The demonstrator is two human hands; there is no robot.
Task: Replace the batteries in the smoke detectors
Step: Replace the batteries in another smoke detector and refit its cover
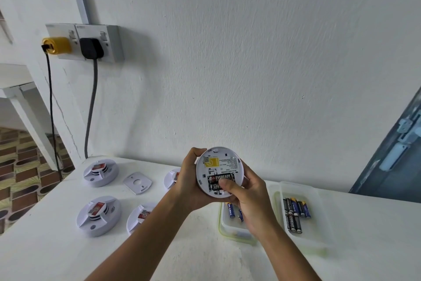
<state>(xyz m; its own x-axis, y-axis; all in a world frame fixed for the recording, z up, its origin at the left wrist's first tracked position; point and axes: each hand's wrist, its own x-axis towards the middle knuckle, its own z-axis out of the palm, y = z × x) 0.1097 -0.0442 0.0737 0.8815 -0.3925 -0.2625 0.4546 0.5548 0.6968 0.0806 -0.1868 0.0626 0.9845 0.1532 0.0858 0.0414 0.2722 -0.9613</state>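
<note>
I hold a round white smoke detector (217,162) up above the table, its back facing me. My left hand (188,180) grips its left rim. My right hand (248,194) holds its right side, and the thumb presses on two black batteries (218,179) sitting in the compartment. A detached white back plate (137,182) lies on the table. Other detectors rest face up at the far left (101,172), front left (98,216), behind my left forearm (139,217) and behind my left hand (171,178).
A clear tray (316,210) on the right holds several black and blue batteries (295,213). A green-rimmed container (230,233) below my right hand holds blue batteries (230,209). Two plugs (90,48) with hanging cables sit in a wall socket at the left.
</note>
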